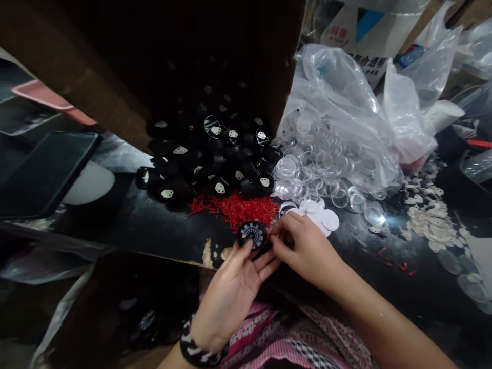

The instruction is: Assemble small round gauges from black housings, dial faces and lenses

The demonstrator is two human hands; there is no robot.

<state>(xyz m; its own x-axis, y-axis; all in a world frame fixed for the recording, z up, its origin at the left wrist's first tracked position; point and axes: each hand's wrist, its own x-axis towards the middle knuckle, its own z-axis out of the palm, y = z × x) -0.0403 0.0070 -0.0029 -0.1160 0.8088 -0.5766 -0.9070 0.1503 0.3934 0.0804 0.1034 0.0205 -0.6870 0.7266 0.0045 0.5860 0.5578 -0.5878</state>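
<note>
Dial [252, 231], black with pale markings, is found face up in the left hand [234, 294], by the near edge of the surface [165, 228]. I record that grip as grasping its lower rim, thumb over the face, presumably to steady it while keeping most markings visible. Right hand [302, 243] has fingertips curled beside the dial's right rim, something reddish among them; I cannot tell whether its grip has hold of anything. Red bits [246, 207] lie heaped just beyond, white discs [328, 220] and clear discs [286, 169] rightward, apparently sorted for short reaches. Carton [92, 92] opens toward the wearer, likely so black parts [219, 159] stay accessible.
</note>
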